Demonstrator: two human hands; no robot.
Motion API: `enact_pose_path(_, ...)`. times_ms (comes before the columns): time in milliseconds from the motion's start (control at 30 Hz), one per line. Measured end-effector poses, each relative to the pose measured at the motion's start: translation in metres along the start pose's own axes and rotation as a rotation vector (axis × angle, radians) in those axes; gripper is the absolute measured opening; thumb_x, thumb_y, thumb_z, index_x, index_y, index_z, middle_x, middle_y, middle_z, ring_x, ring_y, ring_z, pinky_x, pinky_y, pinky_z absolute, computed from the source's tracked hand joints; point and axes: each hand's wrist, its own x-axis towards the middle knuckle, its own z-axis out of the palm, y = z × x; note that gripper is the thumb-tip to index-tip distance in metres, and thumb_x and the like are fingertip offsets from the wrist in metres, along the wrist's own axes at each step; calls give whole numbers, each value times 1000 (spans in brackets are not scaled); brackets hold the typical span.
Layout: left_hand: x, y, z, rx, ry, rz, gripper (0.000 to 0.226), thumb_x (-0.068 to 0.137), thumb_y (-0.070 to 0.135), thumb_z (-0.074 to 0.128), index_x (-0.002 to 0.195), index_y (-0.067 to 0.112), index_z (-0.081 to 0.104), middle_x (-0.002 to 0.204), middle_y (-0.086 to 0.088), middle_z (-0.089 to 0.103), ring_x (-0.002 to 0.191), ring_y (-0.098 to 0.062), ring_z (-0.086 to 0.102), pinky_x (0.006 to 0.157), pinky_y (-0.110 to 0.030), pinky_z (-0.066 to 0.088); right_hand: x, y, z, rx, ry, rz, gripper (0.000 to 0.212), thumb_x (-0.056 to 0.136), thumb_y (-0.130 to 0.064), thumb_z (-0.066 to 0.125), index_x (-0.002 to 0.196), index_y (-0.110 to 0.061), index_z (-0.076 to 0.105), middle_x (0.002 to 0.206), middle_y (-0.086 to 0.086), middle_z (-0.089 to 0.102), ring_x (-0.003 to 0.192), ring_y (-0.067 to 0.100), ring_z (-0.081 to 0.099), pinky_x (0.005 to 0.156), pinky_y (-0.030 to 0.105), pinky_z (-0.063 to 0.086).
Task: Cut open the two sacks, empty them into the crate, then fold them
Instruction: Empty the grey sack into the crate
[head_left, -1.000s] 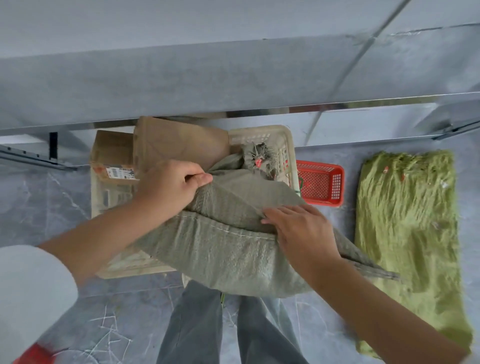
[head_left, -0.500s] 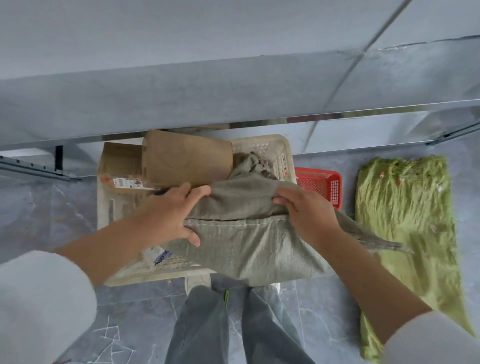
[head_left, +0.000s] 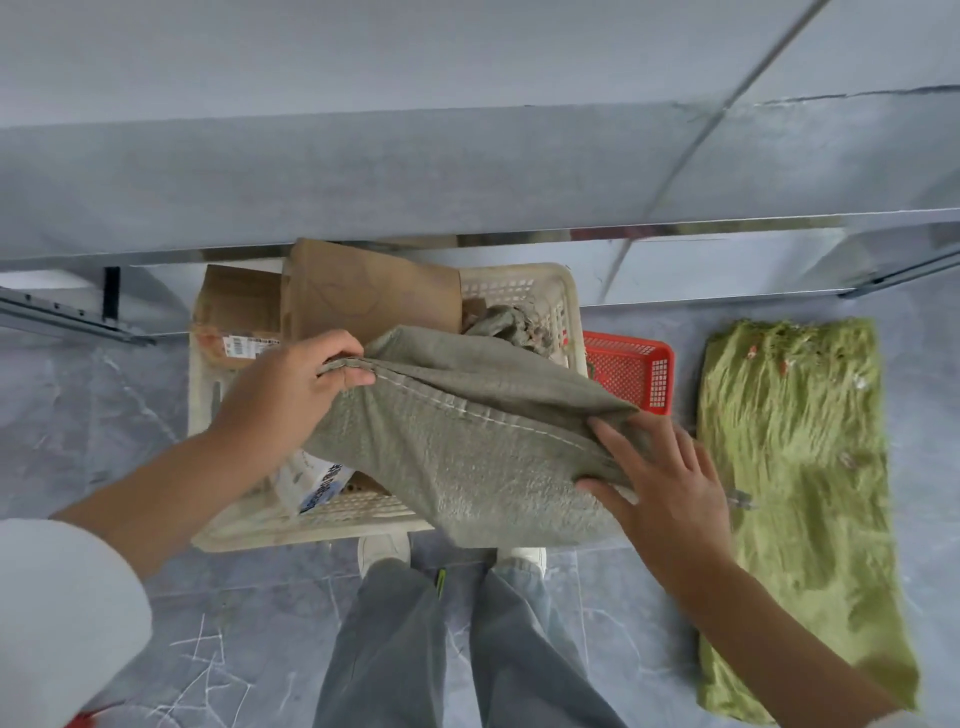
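Grey sack sags over cream crate; green sack lies flat nearby.

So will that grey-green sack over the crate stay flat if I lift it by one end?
Probably not: the sack sags and creases between the left hand gripping its seam and the right hand, so it is likely floppy. It looks flat and emptied, so probably light.
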Motion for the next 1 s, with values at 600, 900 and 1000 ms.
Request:
enact_pose_path(600, -63, 41, -95, -247, -40, -97, 10, 84, 27, 73, 94, 23, 72, 79, 13, 67, 67, 1, 57, 62, -20, 40, 25, -20, -118, 320, -27, 133, 14, 96, -16, 51, 97, -27, 59, 80, -5, 67, 68, 30, 66, 55, 31, 45)
enact_pose_path(900, -88, 87, -204, -350, 188, -109, 8, 86, 18, 72, 92, 14, 71, 91, 0, 70, 89, -13, 62, 84, -29, 45, 81, -54, -270, 321, 182, 136, 11, 96, -23, 46, 88, -29, 49, 75, 1, 62, 71, 32, 58, 58, 33, 38)
enact_pose_path(1000, -98, 102, -227, -382, 255, -100, 6, 84, 23, 73, 83, 17, 71, 78, 5, 70, 74, 0, 62, 72, -18, 44, 77, -67, -301, 168, 2, 32, 15, 99, -25, 42, 89, -26, 53, 81, 4, 65, 77, 32, 60, 62, 33, 41)
